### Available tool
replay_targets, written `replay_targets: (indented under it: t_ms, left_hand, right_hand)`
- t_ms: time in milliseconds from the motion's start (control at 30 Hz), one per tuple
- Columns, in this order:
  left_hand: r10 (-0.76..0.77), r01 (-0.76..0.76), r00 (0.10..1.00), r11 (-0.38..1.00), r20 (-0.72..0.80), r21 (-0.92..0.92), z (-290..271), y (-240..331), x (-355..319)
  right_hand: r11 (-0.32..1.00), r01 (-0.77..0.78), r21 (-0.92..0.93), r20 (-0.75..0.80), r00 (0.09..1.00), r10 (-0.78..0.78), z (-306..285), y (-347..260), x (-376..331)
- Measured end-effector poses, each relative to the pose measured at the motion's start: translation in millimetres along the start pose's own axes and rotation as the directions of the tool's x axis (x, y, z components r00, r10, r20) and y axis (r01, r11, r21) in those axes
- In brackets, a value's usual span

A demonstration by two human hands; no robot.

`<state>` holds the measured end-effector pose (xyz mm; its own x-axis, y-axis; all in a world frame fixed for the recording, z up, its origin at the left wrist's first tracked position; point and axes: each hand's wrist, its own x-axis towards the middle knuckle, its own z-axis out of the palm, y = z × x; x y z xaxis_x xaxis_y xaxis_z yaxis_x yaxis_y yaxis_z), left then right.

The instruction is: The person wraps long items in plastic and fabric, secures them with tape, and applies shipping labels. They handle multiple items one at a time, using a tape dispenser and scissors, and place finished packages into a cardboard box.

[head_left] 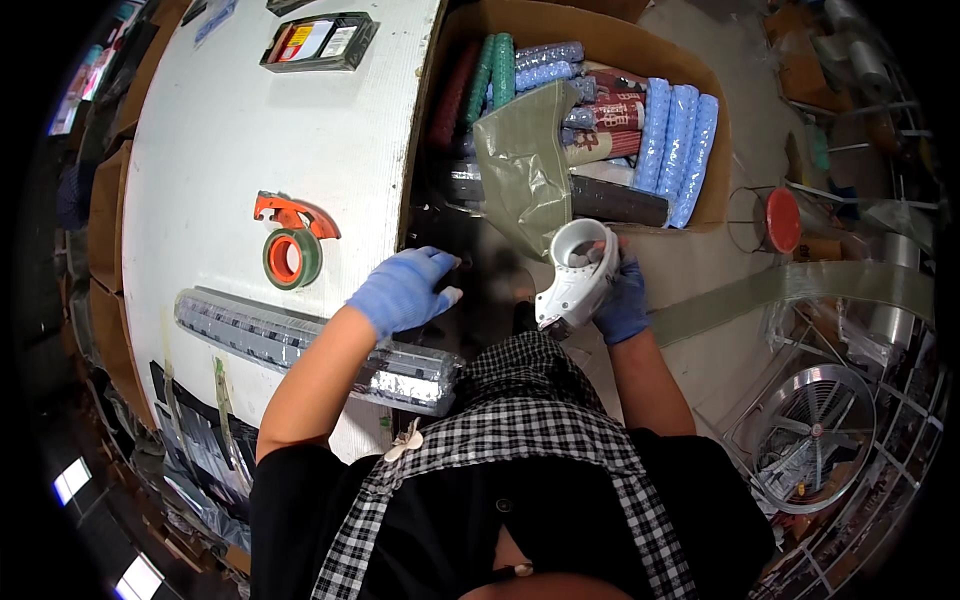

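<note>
My left hand (pixel 402 292), in a blue glove with bare fingertips, is at the table's right edge. Its thumb stands apart from the fingers and nothing shows between them. Below it lies a long grey bundle wrapped in clear film (pixel 270 330), partly behind my left forearm. My right hand (pixel 625 302), also gloved in blue, is closed round a white handheld tool (pixel 580 278) with a round ring, which looks like a tape dispenser. Just beyond the tool, an olive-green plastic sheet (pixel 525 165) hangs over an open cardboard box.
The cardboard box (pixel 712 90) holds several wrapped rolls in blue, green and red. On the white table (pixel 210 150) are an orange tape cutter with green tape (pixel 292 258) and a clear-topped case (pixel 318 42). A floor fan (pixel 815 430) and an olive strip (pixel 790 292) are at right.
</note>
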<state>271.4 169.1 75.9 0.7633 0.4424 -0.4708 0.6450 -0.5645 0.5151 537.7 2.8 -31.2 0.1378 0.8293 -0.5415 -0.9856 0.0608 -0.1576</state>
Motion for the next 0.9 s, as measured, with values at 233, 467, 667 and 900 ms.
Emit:
replay_targets:
  t_ms: [233, 467, 667, 900]
  left_hand:
    - [-0.196, -0.010, 0.973, 0.501, -0.125, -0.866, 28.9, 57.6, -48.1]
    - [-0.238, -0.070, 0.953, 0.425, -0.186, -0.902, 91.5, 92.9, -92.4]
    - [-0.312, -0.110, 0.944, 0.020, -0.111, -0.994, 174.3, 86.9, -154.1]
    - [-0.521, -0.209, 0.840, -0.046, -0.155, -0.977, 197.7, 81.2, -209.2]
  right_hand:
    - [0.990, -0.140, 0.034, -0.033, 0.989, 0.141, 47.5, 16.3, 8.3]
    - [0.987, -0.137, -0.089, 0.094, 0.985, 0.145, 41.7, 50.5, -35.9]
    - [0.931, 0.036, -0.364, 0.216, 0.975, 0.047, 49.9, 87.3, -120.4]
    - [0.943, 0.109, -0.314, 0.349, 0.937, 0.008, 107.1, 74.6, -45.5]
